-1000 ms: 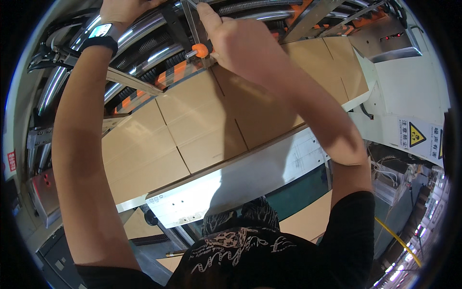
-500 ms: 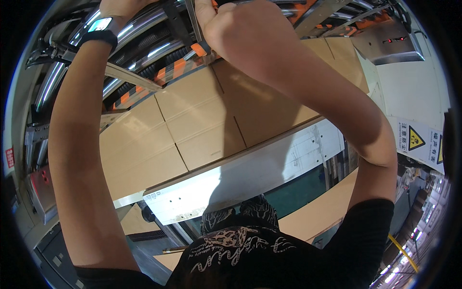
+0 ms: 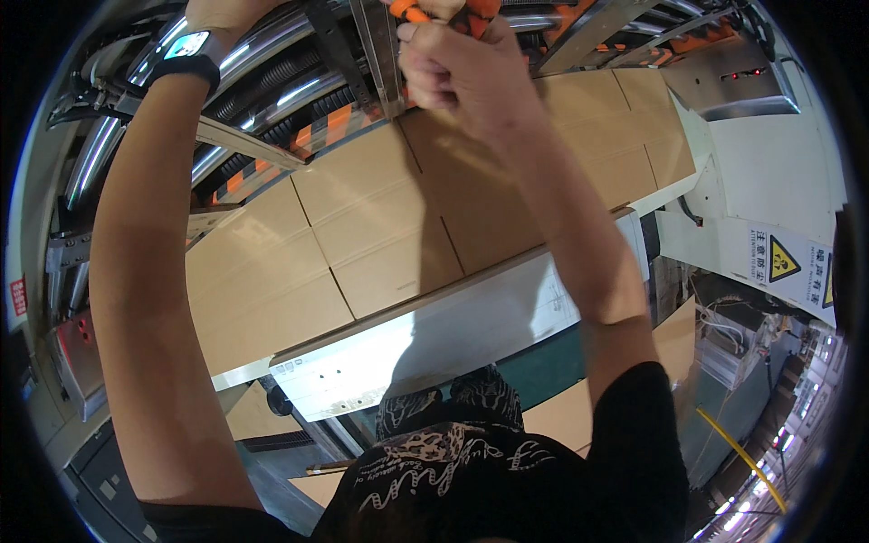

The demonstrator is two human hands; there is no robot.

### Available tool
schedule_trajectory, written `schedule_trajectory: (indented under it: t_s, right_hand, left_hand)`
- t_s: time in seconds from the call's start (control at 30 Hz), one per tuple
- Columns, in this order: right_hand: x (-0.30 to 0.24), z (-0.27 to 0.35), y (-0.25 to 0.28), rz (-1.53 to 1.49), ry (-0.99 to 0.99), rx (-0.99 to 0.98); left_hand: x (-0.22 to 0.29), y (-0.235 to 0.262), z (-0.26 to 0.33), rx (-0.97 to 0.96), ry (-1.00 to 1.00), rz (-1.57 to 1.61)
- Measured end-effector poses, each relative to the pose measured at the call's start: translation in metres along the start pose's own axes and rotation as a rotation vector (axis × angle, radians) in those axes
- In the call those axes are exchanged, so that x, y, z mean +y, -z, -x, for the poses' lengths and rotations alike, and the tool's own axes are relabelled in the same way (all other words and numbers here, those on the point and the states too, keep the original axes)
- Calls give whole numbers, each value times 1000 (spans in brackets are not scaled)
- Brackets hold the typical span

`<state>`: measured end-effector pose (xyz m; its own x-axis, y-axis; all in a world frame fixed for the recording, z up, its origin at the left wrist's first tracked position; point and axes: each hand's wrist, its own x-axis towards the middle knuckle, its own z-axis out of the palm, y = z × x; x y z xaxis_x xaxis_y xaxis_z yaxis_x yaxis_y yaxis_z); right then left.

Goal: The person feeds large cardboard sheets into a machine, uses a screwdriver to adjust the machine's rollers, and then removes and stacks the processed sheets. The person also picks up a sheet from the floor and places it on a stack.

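The work at the metal bar (image 3: 378, 59) looks under way rather than finished, judging by the right hand (image 3: 463, 77) up beside it at the far side of the scene. That hand's fingers are curled in; orange parts (image 3: 412, 11) show just beyond the knuckles, but I cannot tell whether it pinches them or merely passes in front. The left hand (image 3: 231, 11) is cut off at the far edge of view, to the left of the bar and above the rollers (image 3: 294, 100); its fingers are out of sight, so whether they are spread or closed on something cannot be told. The bar is in place, its lower end meeting the far edge of the cardboard (image 3: 371, 204), near the striped strip (image 3: 339, 119). Whether it is fast or loose does not show, so how much handling is left there cannot be judged. The cardboard seems the settled part: it lies flat, running left to right between the rollers and the white panel (image 3: 348, 385) on the near side, with its slits and creases in view and neither hand visibly on it. A second, slanting bar (image 3: 249, 145) on the left also reaches toward its far edge, with no hand seen on it.
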<state>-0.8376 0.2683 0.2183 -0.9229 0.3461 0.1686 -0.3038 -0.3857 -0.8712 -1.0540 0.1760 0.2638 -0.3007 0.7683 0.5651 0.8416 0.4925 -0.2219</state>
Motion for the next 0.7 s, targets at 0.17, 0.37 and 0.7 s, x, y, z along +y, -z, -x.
schedule_trajectory:
  t_s: [0.17, 0.37, 0.7]
  right_hand:
    - [-3, 0, -6, -21, -111, -1]
    - [-15, -6, -11, 159, -147, -44]
    - [-19, -8, -15, 1182, 243, -130]
  left_hand:
    - [-5, -2, 4, 2, -14, -5]
    - [-3, -1, 6, 21, -9, -1]
    - [-6, -3, 6, 53, -19, -12]
